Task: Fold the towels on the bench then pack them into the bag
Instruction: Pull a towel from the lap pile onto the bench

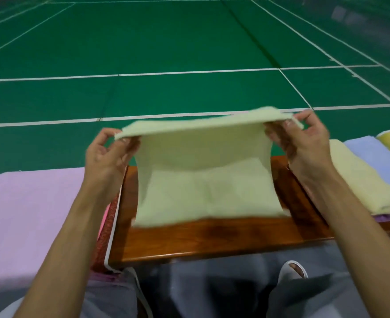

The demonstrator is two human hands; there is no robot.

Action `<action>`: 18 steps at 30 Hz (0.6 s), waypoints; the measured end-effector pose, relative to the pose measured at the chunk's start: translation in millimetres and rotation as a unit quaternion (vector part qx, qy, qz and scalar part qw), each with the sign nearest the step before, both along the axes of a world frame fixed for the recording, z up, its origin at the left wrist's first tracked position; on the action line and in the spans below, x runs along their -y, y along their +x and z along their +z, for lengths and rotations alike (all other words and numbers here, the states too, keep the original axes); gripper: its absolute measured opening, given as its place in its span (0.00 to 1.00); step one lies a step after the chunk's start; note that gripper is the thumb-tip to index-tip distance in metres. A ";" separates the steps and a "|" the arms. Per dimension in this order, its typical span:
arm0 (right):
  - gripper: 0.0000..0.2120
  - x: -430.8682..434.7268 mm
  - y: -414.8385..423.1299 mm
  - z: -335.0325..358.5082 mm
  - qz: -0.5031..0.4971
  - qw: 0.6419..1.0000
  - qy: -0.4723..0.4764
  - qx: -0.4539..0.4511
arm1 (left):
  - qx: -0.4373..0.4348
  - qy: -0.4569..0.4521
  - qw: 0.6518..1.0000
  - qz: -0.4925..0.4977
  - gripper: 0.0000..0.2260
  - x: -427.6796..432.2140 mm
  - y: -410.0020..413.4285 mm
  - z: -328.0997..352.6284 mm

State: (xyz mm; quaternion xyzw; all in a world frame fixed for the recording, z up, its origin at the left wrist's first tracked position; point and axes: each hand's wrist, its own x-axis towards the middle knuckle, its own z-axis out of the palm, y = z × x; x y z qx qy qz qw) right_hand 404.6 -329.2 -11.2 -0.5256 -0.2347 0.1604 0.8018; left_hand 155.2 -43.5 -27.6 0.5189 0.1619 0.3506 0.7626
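Head view shows us seated at the wooden bench (212, 239) with the pale green towel (203, 180) half raised. Our left hand (107, 152) pinches its upper left corner between thumb and fingers, and our right hand (304, 138) pinches the upper right corner the same way. The top edge stretches between them in the air, while the lower half lies on the bench, puffed and creased near the middle.

We judge this to be a fold in the making: the lifted edge has to come down onto the near edge.

Several things could spoil it. The right corner sticks out past our fingers, so a light pinch there could let it slip and drop the edge crooked. The rumpled lower half could trap wrinkles under the fold if we lay the top down without pulling it taut. The near edge sits close to the front of the bench, so a tug toward us could drag the whole towel off onto our lap. If one hand comes down ahead of the other, the corners will not meet.

A folded pale yellow towel (359, 180) lies just to the right with a lilac-blue towel (368, 152) beyond it, near enough for our right arm to brush. A pink towel (33, 214) is spread out to the left. Beside it shows a red patterned edge (110, 226) with white trim; we cannot tell whether that is the bag.
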 end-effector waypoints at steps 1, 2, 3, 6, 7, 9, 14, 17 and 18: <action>0.10 2.4 -0.2 8.8 0.009 0.999 0.030 0.015 | 0.039 0.006 0.999 -0.012 0.06 -2.4 -4.7 8.6; 0.12 6.4 -1.0 17.5 0.025 0.998 0.056 0.027 | 0.073 0.016 0.997 -0.029 0.07 -4.3 -10.5 16.2; 0.13 12.1 -1.4 23.7 0.042 0.996 0.070 0.036 | 0.087 0.028 0.995 -0.041 0.08 -5.7 -17.5 21.7; 0.08 31.4 -8.5 28.5 0.083 0.995 0.041 0.045 | 0.041 0.043 0.997 -0.054 0.12 -6.3 -37.9 17.4; 0.07 39.6 -9.4 25.9 0.101 0.994 0.003 0.047 | -0.008 0.054 0.997 -0.061 0.11 -6.3 -45.6 14.0; 0.14 57.4 -9.1 16.9 0.172 0.978 -0.108 0.045 | -0.149 0.107 0.976 -0.118 0.10 -10.7 -61.7 5.9; 0.13 85.0 -3.6 -15.8 0.453 0.766 -0.454 0.042 | -0.434 0.230 0.759 -0.427 0.09 -9.5 -78.1 -15.4; 0.07 82.2 -6.6 -30.2 0.546 0.653 -0.521 0.062 | -0.504 0.184 0.667 -0.517 0.10 -4.9 -72.9 -19.2; 0.05 78.4 -9.5 -29.5 0.566 0.628 -0.531 0.061 | -0.528 0.173 0.637 -0.534 0.07 -2.0 -69.4 -18.0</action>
